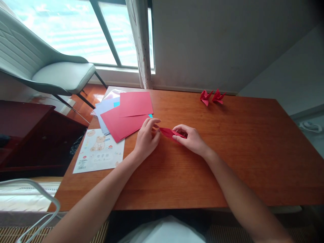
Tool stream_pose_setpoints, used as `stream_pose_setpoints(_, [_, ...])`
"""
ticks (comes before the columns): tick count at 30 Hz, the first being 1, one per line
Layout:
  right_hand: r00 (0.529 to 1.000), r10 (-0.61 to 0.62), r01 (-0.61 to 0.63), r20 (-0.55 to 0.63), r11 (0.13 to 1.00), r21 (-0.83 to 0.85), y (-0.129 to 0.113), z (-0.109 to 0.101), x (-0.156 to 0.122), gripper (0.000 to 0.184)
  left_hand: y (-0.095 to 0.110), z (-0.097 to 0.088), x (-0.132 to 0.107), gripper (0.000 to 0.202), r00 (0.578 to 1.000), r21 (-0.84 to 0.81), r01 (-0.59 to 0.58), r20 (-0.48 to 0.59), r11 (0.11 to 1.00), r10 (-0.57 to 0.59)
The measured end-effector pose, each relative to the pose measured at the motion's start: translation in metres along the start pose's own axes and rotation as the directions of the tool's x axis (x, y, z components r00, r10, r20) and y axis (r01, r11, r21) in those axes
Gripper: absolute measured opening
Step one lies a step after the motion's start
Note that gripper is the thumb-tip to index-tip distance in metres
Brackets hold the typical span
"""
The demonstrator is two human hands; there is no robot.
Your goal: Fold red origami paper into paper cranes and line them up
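Two grips meet over a wide wooden counter (227,162), reddish-brown, smooth, with a fine straight grain. It stands against a plain pale wall (227,40). Far off to the left of the grips a big window (76,30) lets in bright light, a thin patterned curtain (140,40) hangs at its edge, and a pale padded chair (58,72) on dark slanted legs sits on a glossy wood floor.

Between the grips lies a folded red paper (168,132), narrow, flat and pointed like a long diamond, resting on the counter. The left grip (146,136) is closed lightly on its left tip, thumb and fingertips pinching the point. The right grip (191,138) covers its right end, fingers curled over the paper and the thumb pressed on top, so only the middle and left part of the paper shows.

Just beyond the left grip, nearly touching it, lie loose red sheets (126,114), matte and square-cornered, overlapping on pale blue and white sheets (105,106). Nearer the person on that same side is a printed sheet (100,150) with cartoon bears. Well past the right grip, close to the wall, stand two small folded red figures (212,97) with pointed wings, side by side
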State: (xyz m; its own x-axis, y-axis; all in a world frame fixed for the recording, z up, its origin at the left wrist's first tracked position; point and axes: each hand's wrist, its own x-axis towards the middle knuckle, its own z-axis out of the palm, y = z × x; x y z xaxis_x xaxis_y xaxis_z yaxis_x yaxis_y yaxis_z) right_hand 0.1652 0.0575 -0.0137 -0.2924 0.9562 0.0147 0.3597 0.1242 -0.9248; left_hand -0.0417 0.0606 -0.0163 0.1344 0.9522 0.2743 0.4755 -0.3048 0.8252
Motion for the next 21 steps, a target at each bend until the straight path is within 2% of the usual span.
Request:
stream_pose_setpoints(2, [0.995, 0.051, -0.037, -0.09, 0.987, 0.159, 0.003, 0.006, 0.002, 0.022, 0.006, 0.002, -0.001, 0.019, 0.994, -0.207, 0.094, -0.037, 0.974, -0.103])
stream_pose_setpoints(3, [0.989, 0.068, -0.037, -0.13, 0.974, 0.223, 0.003, 0.009, 0.003, 0.024, 0.009, 0.004, -0.002, 0.018, 0.988, -0.314, 0.142, -0.021, 0.939, -0.156])
stream_pose_setpoints(5, [0.977, 0.08, -0.022, -0.198, 0.96, 0.279, 0.002, 0.016, 0.002, 0.026, 0.016, 0.008, -0.004, 0.021, 0.969, -0.477, 0.242, 0.082, 0.845, -0.231])
stream_pose_setpoints(7, [0.965, 0.068, -0.001, -0.254, 0.967, 0.255, -0.001, 0.021, 0.0, 0.025, 0.022, 0.012, -0.008, 0.025, 0.943, -0.555, 0.331, 0.229, 0.763, -0.242])
stream_pose_setpoints(9, [0.958, 0.051, 0.012, -0.283, 0.976, 0.216, -0.004, 0.025, -0.003, 0.024, 0.026, 0.015, -0.01, 0.027, 0.928, -0.605, 0.37, 0.282, 0.706, -0.244])
stream_pose_setpoints(11, [0.96, 0.038, 0.02, -0.278, 0.979, 0.201, -0.007, 0.026, -0.006, 0.023, 0.027, 0.015, -0.011, 0.026, 0.925, -0.626, 0.38, 0.281, 0.681, -0.257])
stream_pose_setpoints(17, [0.98, -0.084, 0.103, -0.18, 0.99, 0.095, -0.015, 0.018, -0.01, 0.018, 0.023, 0.01, -0.008, 0.022, 0.934, -0.613, 0.357, 0.222, 0.704, -0.281])
stream_pose_setpoints(21, [0.968, -0.13, 0.139, -0.216, 0.99, 0.025, -0.015, 0.014, -0.008, 0.014, 0.022, 0.011, -0.009, 0.022, 0.941, -0.634, 0.338, 0.227, 0.696, -0.25])
